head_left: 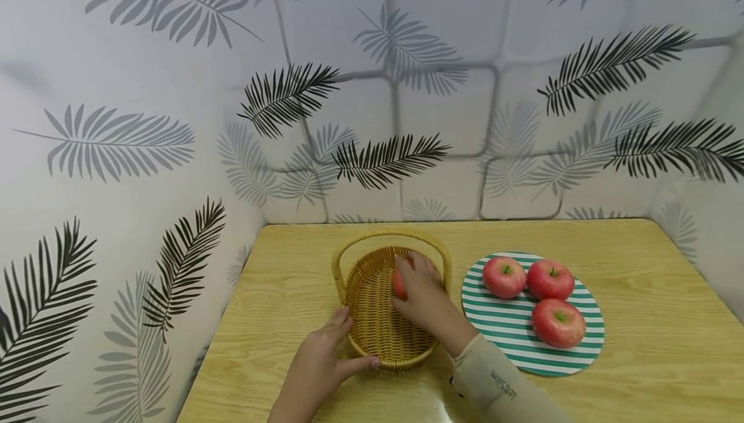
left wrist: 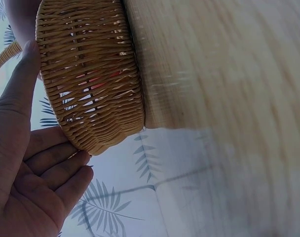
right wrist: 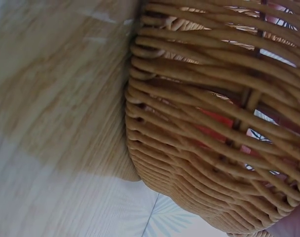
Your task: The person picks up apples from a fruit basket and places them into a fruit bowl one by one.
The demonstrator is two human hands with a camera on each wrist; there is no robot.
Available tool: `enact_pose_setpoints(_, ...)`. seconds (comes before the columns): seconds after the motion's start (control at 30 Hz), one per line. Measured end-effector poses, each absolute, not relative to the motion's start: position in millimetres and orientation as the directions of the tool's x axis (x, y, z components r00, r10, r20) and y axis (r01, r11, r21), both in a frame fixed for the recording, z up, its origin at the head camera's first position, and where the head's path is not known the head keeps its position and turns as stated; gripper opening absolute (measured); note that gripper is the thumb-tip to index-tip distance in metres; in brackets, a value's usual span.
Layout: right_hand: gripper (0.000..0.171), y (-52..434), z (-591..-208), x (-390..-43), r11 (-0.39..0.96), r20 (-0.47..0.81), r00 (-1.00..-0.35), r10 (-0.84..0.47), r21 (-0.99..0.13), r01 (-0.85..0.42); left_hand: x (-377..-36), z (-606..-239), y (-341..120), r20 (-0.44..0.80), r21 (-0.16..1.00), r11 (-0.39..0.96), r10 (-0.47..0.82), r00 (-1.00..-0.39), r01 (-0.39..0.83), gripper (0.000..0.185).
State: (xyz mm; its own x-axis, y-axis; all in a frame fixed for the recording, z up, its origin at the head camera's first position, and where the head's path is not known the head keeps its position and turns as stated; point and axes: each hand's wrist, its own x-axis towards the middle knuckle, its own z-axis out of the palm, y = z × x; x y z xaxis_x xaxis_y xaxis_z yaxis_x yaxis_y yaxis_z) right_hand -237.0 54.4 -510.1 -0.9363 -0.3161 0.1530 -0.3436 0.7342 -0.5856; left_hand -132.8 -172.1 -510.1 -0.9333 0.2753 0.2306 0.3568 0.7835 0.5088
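Wicker basket (head_left: 383, 319) stands on the wooden table (head_left: 639, 319) in the head view; the right hand (head_left: 421, 294) is inside it, curled over a red apple (head_left: 399, 285), while the left hand (head_left: 325, 355) steadies the near rim. Three apples (head_left: 537, 297) wait on a striped plate (head_left: 511, 336). From the left wrist, straight fingers (left wrist: 29, 74) bracket the weave. The right wrist view shows red behind the strands. A careless release might tip the light basket.
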Motion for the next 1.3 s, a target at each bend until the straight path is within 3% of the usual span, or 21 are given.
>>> enact_pose_setpoints(0.2, 0.082, 54.5, -510.8, -237.9, 0.755, 0.122, -0.936, -0.329, -0.562, -0.338, -134.2, -514.3, -173.4, 0.226, 0.512, 0.786, 0.267, -0.937, 0.347, 0.093)
enact_pose_setpoints(0.6, 0.075, 54.8, -514.8, -239.1, 0.754, 0.177, -0.919, -0.354, -0.527, -0.392, -134.8, -517.9, -174.1, 0.238, 0.515, 0.783, 0.262, -0.935, 0.350, 0.093)
enact_pose_setpoints(1.3, 0.075, 59.3, -518.2, -235.9, 0.655, 0.216, -0.886, -0.410, -0.606, -0.451, -134.6, -519.8, -174.8, 0.244, 0.516, 0.779, 0.265, -0.933, 0.357, 0.092)
